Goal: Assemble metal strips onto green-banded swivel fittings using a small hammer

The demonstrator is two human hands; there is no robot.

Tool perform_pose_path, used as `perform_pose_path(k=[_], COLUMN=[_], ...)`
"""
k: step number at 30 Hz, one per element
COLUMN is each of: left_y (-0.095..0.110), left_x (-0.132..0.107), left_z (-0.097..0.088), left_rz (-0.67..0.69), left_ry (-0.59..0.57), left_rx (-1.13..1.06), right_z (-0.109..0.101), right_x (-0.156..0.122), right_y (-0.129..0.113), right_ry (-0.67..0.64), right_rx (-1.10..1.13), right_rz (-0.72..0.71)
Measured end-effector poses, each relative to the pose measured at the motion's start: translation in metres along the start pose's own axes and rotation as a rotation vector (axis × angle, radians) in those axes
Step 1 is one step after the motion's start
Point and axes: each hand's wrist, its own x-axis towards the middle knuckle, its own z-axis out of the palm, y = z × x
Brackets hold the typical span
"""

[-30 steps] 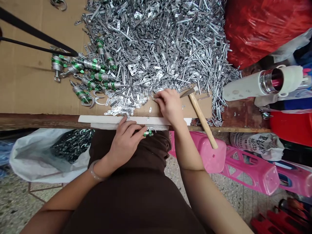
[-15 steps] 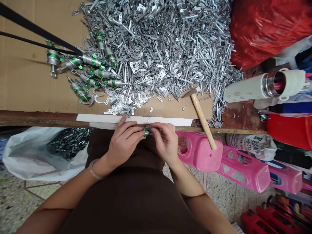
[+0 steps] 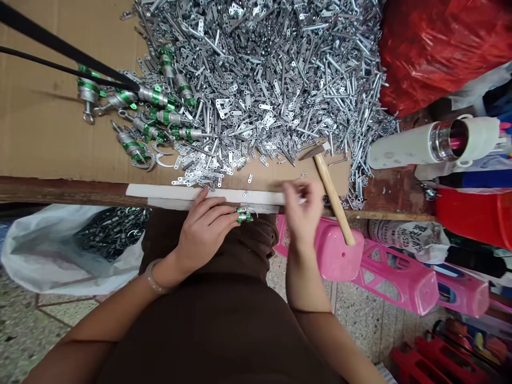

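Observation:
My left hand is at the table's front edge, its fingers closed on a small green-and-silver metal fitting. A thin curved metal piece sticks out from the fitting's right end, and its left end is hidden by my fingers. Away from the fitting, my right hand is over the table edge, left of the hammer. Motion smears its fingers, so whether it holds anything cannot be made out. The hammer's wooden handle juts out past the edge, with its head on the cardboard.
Small metal plates and pins form a large heap at the back. Several similar green-and-silver fittings lie to its left. A white strip runs along the edge. On the right are a pale bottle, a red bag and pink stools.
My right hand has let go of the fitting and moved right, towards the hammer. The left hand keeps its hold in nearly the same place, and the curved piece now shows.

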Motion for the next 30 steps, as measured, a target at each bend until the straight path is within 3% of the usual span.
perform_pose_path(k=[2,3,5,7,9,11,14,16,21,30], left_y=[0.000,0.000,0.000,0.000,0.001,0.001,0.000,0.000,-0.001,0.000], left_x=[0.000,0.000,0.001,0.001,0.001,0.001,0.001,0.000,-0.001,-0.001], left_z=[0.000,0.000,0.000,0.000,-0.001,-0.001,-0.001,0.000,0.001,0.000], left_rz=[0.004,0.004,0.001,-0.002,-0.006,-0.007,-0.008,-0.007,-0.021,-0.004], left_ry=[0.010,0.010,0.007,0.002,0.002,0.000,-0.009,-0.015,-0.011,-0.035], left_rx=[-0.003,-0.003,-0.001,0.003,0.002,-0.001,-0.003,-0.001,-0.010,0.027], right_z=[-0.011,-0.015,-0.019,-0.019,-0.015,-0.010,-0.002,0.004,0.006,0.008], right_x=[0.032,0.046,0.068,0.073,0.062,0.038,-0.004,-0.026,-0.049,-0.053], right_y=[0.029,0.042,0.061,0.063,0.050,0.027,-0.005,-0.016,-0.013,-0.018], right_ry=[0.236,0.256,0.168,0.113,0.169,0.181,-0.072,-0.156,-0.129,-0.091], right_rx=[-0.218,-0.319,-0.431,-0.463,-0.444,-0.401,-0.344,-0.354,-0.317,-0.271], right_rz=[0.045,0.058,0.060,0.029,-0.065,-0.268,-0.658,-0.776,-0.756,-0.718])
